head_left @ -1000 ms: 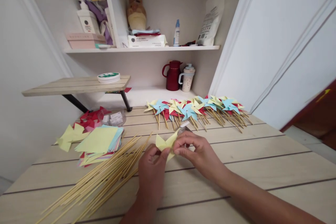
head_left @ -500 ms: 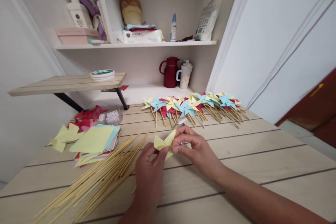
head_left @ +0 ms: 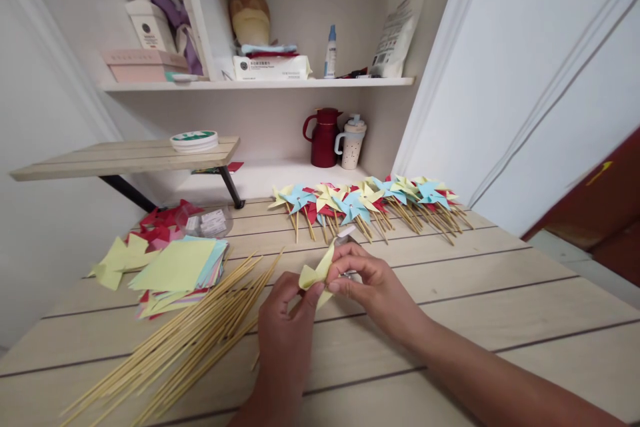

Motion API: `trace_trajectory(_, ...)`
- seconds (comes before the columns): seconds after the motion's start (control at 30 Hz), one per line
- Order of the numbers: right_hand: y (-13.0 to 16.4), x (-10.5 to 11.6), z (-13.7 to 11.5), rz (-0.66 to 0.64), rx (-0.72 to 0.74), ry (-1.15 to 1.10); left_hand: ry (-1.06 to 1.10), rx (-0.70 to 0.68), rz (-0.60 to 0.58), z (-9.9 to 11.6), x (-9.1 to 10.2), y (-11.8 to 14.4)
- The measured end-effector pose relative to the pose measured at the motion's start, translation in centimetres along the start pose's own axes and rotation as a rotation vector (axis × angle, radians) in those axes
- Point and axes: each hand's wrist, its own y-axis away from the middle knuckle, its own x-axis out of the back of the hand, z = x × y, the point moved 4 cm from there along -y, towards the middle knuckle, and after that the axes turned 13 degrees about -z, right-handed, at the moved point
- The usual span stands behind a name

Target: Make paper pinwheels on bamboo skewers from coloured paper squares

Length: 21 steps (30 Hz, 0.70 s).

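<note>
A yellow paper pinwheel [head_left: 311, 276], its blades partly folded inward, is held between both hands above the table. My left hand [head_left: 287, 313] pinches its lower left side between thumb and fingers. From the right, the thumb and fingertips of my right hand [head_left: 363, 277] grip its other edge, covering part of the paper. Just behind my right fingers lies a small object with a white top [head_left: 346, 232], mostly hidden. Thin wooden sticks [head_left: 200, 327] lie in a loose bundle left of my left hand.
Several finished pinwheels on sticks [head_left: 353, 203] lie in a row at the back. Stacked paper squares [head_left: 173, 267], cut yellow paper [head_left: 120, 260] and a clear box [head_left: 213, 221] are at the left. A small raised shelf [head_left: 125, 157] stands behind them.
The yellow paper's left blade has been bent further inward toward the middle. Both hands keep their pinch and have barely shifted.
</note>
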Motion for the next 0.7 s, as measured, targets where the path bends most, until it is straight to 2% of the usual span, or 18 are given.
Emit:
trace_trajectory(0.3,0.0,-0.2,-0.4,0.036,0.012,0.023,0.037,0.002,0.006,0.1,-0.2,0.3)
trace_trajectory(0.5,0.3,-0.4,-0.6,0.095,0.067,0.1,0.039,0.013,0.066,0.1,-0.2,0.5)
trace_trajectory(0.7,0.8,-0.9,-1.2,0.145,0.17,0.2,-0.019,-0.1,0.099,0.9,0.0,0.8)
